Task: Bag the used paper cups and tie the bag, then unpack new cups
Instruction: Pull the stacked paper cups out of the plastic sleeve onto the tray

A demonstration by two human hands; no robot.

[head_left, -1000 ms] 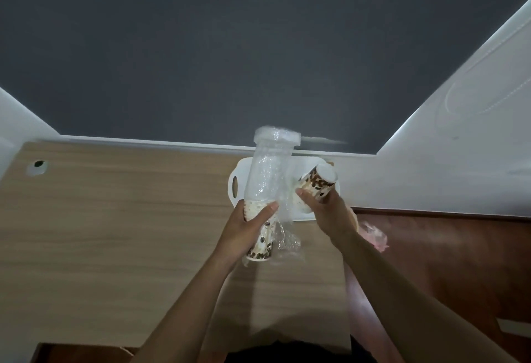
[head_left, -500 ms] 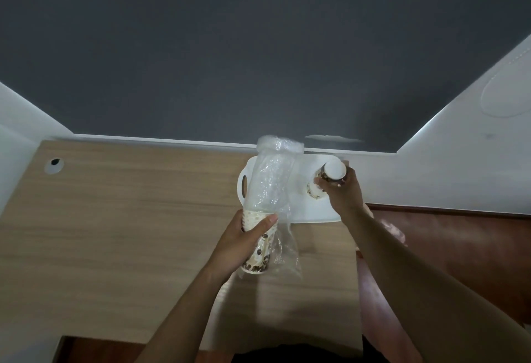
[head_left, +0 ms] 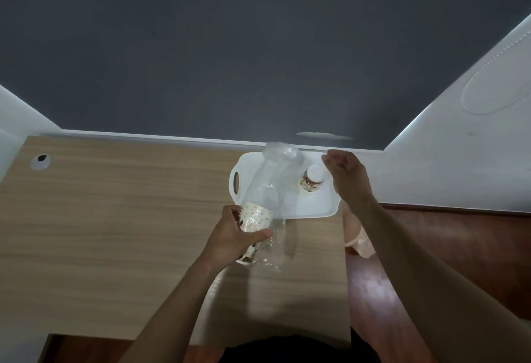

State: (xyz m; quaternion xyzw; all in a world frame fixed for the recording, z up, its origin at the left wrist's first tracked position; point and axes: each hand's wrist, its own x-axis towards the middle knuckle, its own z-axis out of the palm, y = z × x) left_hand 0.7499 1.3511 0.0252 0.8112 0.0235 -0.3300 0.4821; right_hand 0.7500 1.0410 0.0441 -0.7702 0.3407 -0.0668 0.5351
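A wooden desk (head_left: pixel 115 219) carries a white tray (head_left: pixel 313 204) at its far right corner. Across the tray's near edge tilts a clear plastic sleeve (head_left: pixel 273 178), gripped at its lower end by the left hand (head_left: pixel 232 239), which wraps the stacked paper cups (head_left: pixel 255 216) inside. The right hand (head_left: pixel 344 173), loosely curled and holding nothing, hovers beside a single cup (head_left: pixel 311 180) standing upside down on the tray.

Open wood of the table (head_left: pixel 115 219) fills the left of the frame, broken only by a round hole (head_left: pixel 41 158) at upper left. At centre right, a cup (head_left: pixel 311 180) on the tray (head_left: pixel 316 207) stands between the tilted plastic sleeve (head_left: pixel 273 181) and the right hand (head_left: pixel 344 175); both gaps seem narrow.
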